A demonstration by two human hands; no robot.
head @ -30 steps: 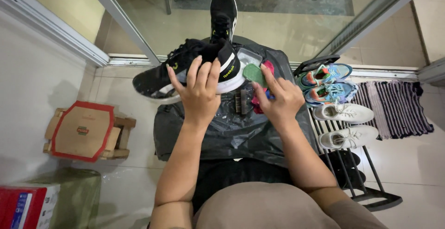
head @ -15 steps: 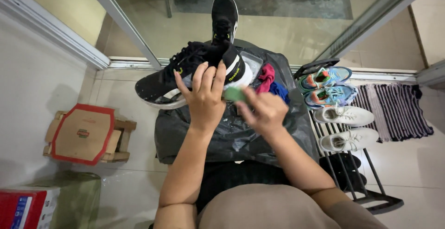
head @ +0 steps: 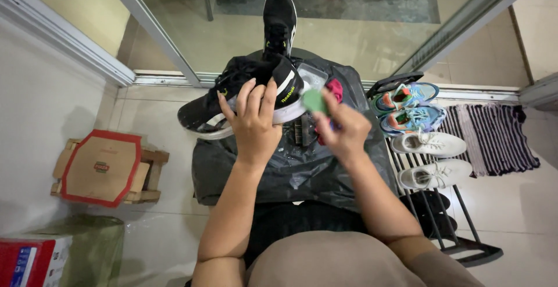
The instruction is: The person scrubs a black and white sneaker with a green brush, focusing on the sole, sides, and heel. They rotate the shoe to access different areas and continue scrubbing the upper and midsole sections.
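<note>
Holding a black sneaker (head: 232, 98) up near the middle of the frame, our left hand (head: 253, 121) wraps over its side, fingers spread and closed on it. Our right hand (head: 343, 130) pinches a small green sponge (head: 314, 100) tight against the white heel sole. Underneath we've got a black plastic sheet (head: 290, 170) with a brush (head: 301, 131) on it. Second black sneaker (head: 279, 16) sits top centre, shoe rack (head: 430, 141) with pairs on the right, cardboard box (head: 102, 168) lower left.

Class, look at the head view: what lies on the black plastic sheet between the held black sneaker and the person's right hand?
In the head view, a green sponge, pinched in the right hand's fingers, meets the black sneaker's heel; a dark brush lies just below.
</note>
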